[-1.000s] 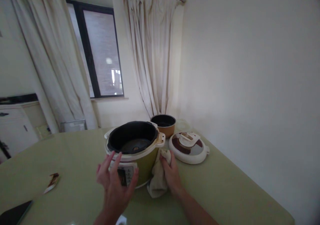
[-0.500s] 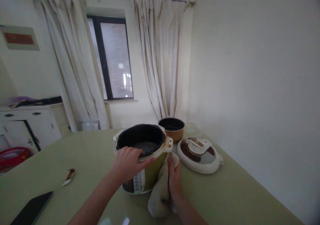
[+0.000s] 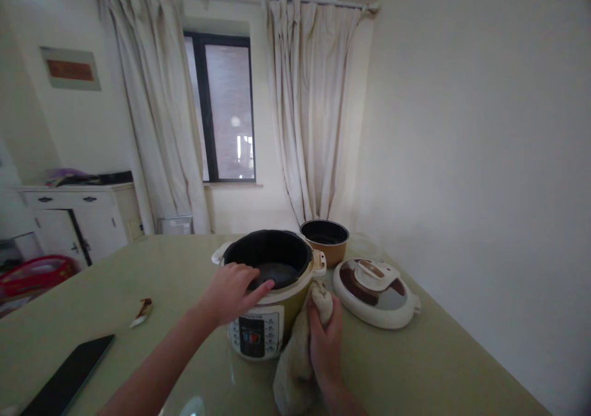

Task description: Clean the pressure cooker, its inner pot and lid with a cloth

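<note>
An electric pressure cooker (image 3: 295, 308) with a white rim and a front control panel stands lidless on the table, its dark inside showing. My left hand (image 3: 234, 290) lies over the near left of its rim. The fingers hook over the edge towards the inside, with the thumb apart from them across the rim. My right hand (image 3: 327, 339) is closed round a bunched beige cloth (image 3: 295, 367) at the cooker's right side. One end of the cloth pokes up above the fist near the cooker's side handle, and the rest hangs down to the table.
Behind the cooker sits an inner pot (image 3: 336, 253), copper outside and black inside. To the right lies the cooker's lid (image 3: 392, 314), beside the wall. A dark phone-like slab (image 3: 69, 376) and a small brown-and-white scrap (image 3: 142, 312) rest on the green tabletop (image 3: 415, 367) at left.
The cooker has turned so its control panel faces me more. My left thumb has lifted from the rim's outer side. The right hand has gathered the cloth into a tighter bunch. The view has swung left.
</note>
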Available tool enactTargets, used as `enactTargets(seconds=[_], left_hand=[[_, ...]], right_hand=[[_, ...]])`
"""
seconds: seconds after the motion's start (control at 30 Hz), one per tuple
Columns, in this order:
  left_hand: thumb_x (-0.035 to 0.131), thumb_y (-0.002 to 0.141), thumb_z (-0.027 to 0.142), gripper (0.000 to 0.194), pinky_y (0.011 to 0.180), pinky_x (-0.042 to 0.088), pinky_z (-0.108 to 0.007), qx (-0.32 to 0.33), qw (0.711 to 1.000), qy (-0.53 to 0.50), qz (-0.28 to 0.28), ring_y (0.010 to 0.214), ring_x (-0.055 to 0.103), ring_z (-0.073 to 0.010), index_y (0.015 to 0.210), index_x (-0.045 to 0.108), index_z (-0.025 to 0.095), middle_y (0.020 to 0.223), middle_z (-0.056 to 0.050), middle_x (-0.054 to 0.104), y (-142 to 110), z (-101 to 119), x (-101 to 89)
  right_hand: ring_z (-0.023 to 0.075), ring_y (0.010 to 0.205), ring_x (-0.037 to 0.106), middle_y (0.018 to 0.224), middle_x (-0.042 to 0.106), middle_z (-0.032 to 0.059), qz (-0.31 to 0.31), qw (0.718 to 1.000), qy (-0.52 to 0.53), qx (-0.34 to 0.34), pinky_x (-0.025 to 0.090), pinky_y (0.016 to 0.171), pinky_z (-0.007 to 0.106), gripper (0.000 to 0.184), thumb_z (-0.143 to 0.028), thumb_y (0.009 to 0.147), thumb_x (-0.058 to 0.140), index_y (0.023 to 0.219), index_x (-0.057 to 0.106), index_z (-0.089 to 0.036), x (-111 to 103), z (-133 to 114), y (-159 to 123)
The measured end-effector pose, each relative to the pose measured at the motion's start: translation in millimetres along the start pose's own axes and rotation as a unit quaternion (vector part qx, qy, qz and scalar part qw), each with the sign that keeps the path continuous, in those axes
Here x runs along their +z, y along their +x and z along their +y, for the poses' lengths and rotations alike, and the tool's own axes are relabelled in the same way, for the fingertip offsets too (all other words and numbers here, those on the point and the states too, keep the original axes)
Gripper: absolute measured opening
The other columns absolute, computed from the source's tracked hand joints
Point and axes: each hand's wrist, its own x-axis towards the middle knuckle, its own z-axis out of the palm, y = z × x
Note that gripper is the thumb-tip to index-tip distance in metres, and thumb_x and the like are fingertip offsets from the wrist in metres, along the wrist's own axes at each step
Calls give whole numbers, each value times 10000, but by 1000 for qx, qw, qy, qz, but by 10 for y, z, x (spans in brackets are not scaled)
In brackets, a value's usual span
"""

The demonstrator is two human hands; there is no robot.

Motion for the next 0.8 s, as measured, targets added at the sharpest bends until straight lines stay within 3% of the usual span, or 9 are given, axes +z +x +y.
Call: enactTargets(seconds=[0.13, 0.23, 0.3, 0.4, 0.47, 0.53, 0.6, 0.67, 0.8], left_hand=[[336, 1093, 513, 596, 749, 437, -384, -53, 998, -6, 26, 823, 732, -280, 740, 717, 220, 799, -117, 770, -23, 3, 135], [349, 1078, 488, 568, 753, 440, -383, -78, 996, -4, 52, 821, 733, -280, 733, 713, 223, 796, -116, 775, -33, 111, 171], [354, 1074, 500, 564, 747, 438, -386, -98, 994, -1, 55, 819, 734, -287, 726, 702, 225, 799, -116, 779, -34, 193, 168], [356, 1074, 515, 558, 747, 439, -386, -116, 991, -14, 67, 808, 725, -284, 711, 667, 227, 790, -110, 768, -34, 258, 143], [327, 1091, 507, 561, 743, 440, -371, -91, 990, -65, 85, 792, 706, -253, 723, 647, 229, 789, -92, 752, -34, 219, 108], [261, 1118, 474, 576, 752, 450, -351, -36, 985, -140, 98, 796, 685, -217, 773, 652, 230, 807, -70, 739, -33, 115, 62], [261, 1125, 462, 557, 791, 461, -348, 16, 981, -164, 106, 822, 672, -208, 825, 670, 231, 826, -59, 731, -31, -17, 32], [319, 1112, 467, 524, 838, 457, -371, 37, 986, -122, 106, 843, 666, -227, 821, 685, 231, 814, -63, 729, -27, -130, 41], [285, 1111, 448, 587, 793, 427, -386, 2, 995, -64, 72, 789, 667, -240, 735, 683, 235, 740, -75, 716, -23, -228, 131]], right_hand=[[322, 1256, 662, 1337, 666, 154, -6, 983, -71, -169, 555, 1075, 504, 427, -541, 991, 695, 1286, 657, -235, 0, -73, -209], [332, 1316, 645, 1405, 629, 170, -45, 970, -91, -220, 552, 1088, 516, 401, -518, 986, 698, 1265, 691, -229, -35, -59, -251], [342, 1288, 661, 1367, 662, 170, -36, 979, -71, -185, 548, 1093, 530, 440, -538, 955, 723, 1252, 698, -215, -44, -47, -153], [360, 1176, 713, 1233, 745, 153, 2, 999, -20, -48, 573, 1044, 530, 511, -604, 935, 710, 1252, 696, -204, -32, -16, 33], [371, 1110, 738, 1172, 773, 139, 6, 1000, 2, 15, 596, 996, 519, 517, -630, 930, 696, 1235, 705, -214, -30, 19, 82], [377, 1083, 745, 1149, 776, 129, 9, 1000, -4, 6, 610, 967, 516, 485, -614, 910, 719, 1209, 717, -233, -42, 40, 53], [359, 1082, 740, 1154, 757, 117, 17, 998, -32, -56, 615, 962, 506, 419, -546, 911, 738, 1202, 718, -245, -49, 4, -30], [330, 1102, 724, 1195, 714, 120, 20, 987, -69, -142, 613, 967, 484, 347, -457, 936, 726, 1207, 715, -241, -19, -121, -142], [331, 1162, 664, 1289, 616, 149, -69, 933, -144, -324, 596, 977, 485, 356, -402, 932, 723, 1249, 718, -239, 142, -542, -329]])
